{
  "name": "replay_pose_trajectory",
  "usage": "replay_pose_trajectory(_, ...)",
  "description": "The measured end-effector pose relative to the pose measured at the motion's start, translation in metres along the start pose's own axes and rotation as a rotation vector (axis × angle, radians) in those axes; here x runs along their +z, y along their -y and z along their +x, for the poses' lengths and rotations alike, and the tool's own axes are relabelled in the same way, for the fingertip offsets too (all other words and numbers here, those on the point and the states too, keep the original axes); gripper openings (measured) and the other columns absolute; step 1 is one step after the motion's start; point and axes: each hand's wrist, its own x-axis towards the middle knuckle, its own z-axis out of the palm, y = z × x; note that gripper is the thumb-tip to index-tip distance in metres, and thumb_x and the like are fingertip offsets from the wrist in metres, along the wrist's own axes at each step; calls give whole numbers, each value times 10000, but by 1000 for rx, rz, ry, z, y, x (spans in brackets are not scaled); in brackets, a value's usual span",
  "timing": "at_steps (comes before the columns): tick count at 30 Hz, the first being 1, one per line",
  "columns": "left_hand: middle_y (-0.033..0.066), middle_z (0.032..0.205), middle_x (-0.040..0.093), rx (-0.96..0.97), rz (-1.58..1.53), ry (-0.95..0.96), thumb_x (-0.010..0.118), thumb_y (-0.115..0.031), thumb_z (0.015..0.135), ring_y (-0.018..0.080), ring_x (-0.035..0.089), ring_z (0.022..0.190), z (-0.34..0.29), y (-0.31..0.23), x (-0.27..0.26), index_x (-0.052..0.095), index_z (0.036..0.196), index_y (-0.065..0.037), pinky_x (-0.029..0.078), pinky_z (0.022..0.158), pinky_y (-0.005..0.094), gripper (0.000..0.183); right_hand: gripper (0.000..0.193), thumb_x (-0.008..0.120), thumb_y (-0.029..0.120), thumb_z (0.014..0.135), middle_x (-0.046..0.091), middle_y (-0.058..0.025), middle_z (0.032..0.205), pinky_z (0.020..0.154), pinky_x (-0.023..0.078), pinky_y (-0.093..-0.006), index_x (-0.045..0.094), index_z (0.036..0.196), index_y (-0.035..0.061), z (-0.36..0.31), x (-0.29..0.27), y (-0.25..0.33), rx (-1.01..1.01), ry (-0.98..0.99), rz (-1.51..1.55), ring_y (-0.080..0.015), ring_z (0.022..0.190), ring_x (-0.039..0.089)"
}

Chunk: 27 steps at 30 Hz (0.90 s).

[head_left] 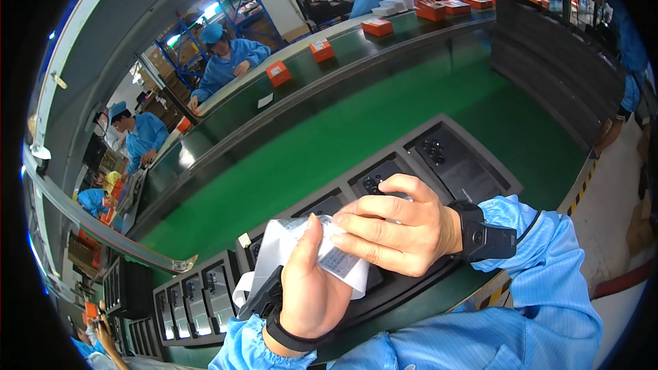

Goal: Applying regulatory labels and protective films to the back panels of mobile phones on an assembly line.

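Observation:
My left hand (312,298) is closed round a flat item in white wrapping (275,247), its thumb pressed along the upper face. A printed label (338,261) shows on that face near the lower right corner. Over the same item, my right hand (404,229) is bent, its fingertips at the upper edge; whether they pinch a bit of the wrapping is hard to make out. Beneath both hands lies a black compartment tray (510,179). A dark smartphone (471,177) with a round-lens camera cluster rests in its right compartment, and other phones are partly hidden behind my hands.
Another black tray (227,260) of several phones sits to the left on the green work surface (301,151). Tall stacked black trays (548,75) stand at the right. Beyond a rail, orange boxes (278,74) line a conveyor where co-workers in blue sit.

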Motion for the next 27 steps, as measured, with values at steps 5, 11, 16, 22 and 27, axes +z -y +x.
replay_pose_trajectory(5,154,1192,531,67,95,-79,371,-328,979,226,527,1078,17,7,13,407,1250,49,400,959,358,466,205,649,108,675,655,-71,945,723,423,-347,688,870,57,-5,-18,-6,59,51,108,-220,858,586)
replay_pose_trajectory(11,91,811,588,233,310,19,445,-188,925,187,566,755,71,-25,3,440,1201,24,458,716,305,348,188,720,1,702,618,-100,887,715,461,-342,670,882,15,0,-70,-39,499,-84,514,-249,826,577)
replay_pose_trajectory(16,9,682,517,329,1195,154,655,-88,742,124,472,621,104,-5,53,604,986,-3,400,607,253,264,276,672,-24,768,603,-112,822,713,461,-315,623,1037,-58,-26,-112,-64,736,-111,417,-204,767,565)
replay_pose_trajectory(22,241,781,584,351,1713,818,634,-90,690,392,582,805,119,69,72,568,813,50,466,752,445,198,151,682,35,786,664,-88,852,712,492,-257,673,933,-2,-62,-134,-98,752,-31,344,-151,779,620)
replay_pose_trajectory(27,214,833,590,301,1784,872,648,-145,741,371,580,843,121,89,71,561,887,37,479,707,436,249,110,677,39,796,663,-77,863,737,486,-259,669,898,-3,-80,-137,-111,871,-2,429,-142,809,616)
